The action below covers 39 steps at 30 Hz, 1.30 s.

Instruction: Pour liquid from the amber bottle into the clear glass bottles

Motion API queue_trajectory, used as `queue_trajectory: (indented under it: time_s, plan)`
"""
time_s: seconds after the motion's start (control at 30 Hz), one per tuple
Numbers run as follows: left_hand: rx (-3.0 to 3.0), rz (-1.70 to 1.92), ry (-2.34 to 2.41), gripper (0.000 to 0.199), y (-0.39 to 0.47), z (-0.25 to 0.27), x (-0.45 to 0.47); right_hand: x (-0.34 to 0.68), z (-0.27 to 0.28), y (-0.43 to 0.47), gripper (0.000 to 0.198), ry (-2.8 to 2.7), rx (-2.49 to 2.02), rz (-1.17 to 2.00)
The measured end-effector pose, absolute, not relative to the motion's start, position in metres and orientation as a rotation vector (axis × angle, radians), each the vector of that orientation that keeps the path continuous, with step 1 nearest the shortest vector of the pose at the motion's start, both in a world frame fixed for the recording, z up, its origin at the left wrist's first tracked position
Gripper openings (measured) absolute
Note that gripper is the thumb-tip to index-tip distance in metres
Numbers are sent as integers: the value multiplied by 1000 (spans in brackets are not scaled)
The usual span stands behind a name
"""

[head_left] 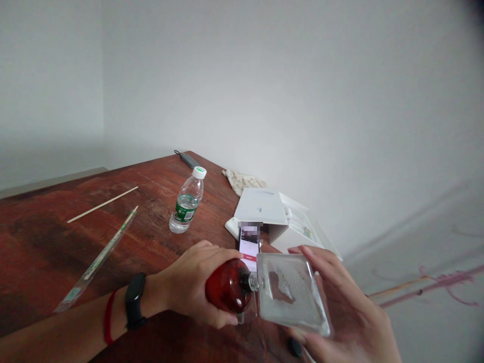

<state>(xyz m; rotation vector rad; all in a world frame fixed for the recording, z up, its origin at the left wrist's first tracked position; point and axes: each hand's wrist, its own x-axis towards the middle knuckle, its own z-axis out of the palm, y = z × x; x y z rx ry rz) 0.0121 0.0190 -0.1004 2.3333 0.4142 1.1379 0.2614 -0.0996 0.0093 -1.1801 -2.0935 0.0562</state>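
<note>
My left hand (pixel 196 282) is wrapped round a reddish-brown bottle (pixel 229 287), its uncapped threaded neck pointing right. In my right hand (pixel 351 307) is a clear square container (pixel 289 290), gripped by its edges and tipped so one flat face shows. Some dark patches show through the middle of that face. The bottle's mouth is at the container's left edge; I cannot tell whether they touch. Below the container, a black cap (pixel 295 347) lies near my right hand. Another clear edge shows under the bottle's neck, partly hidden.
A water bottle (pixel 186 201) with a green label stands on the wooden table (pixel 151 176). To its left lie a bare stick (pixel 102 204) and wrapped chopsticks (pixel 100 262). A phone (pixel 248 247) leans by a white box (pixel 260 204). Behind are a cloth (pixel 244 181) and a grey pouch (pixel 188 160).
</note>
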Motion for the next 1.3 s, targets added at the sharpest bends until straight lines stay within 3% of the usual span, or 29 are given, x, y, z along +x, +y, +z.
queue_trajectory:
  time_s: [0.47,1.1,1.3]
  plan:
    - [2314,1128,439,91,19,-105,12,258,14,-99,82,-2128,-1163,41]
    - [2287,1073,381,80,19,-100,11,254,22,-101,77,-2197,-1156,27]
    - [2266,1111,391,85,18,-97,11,261,17,-101,82,-2191,-1167,69]
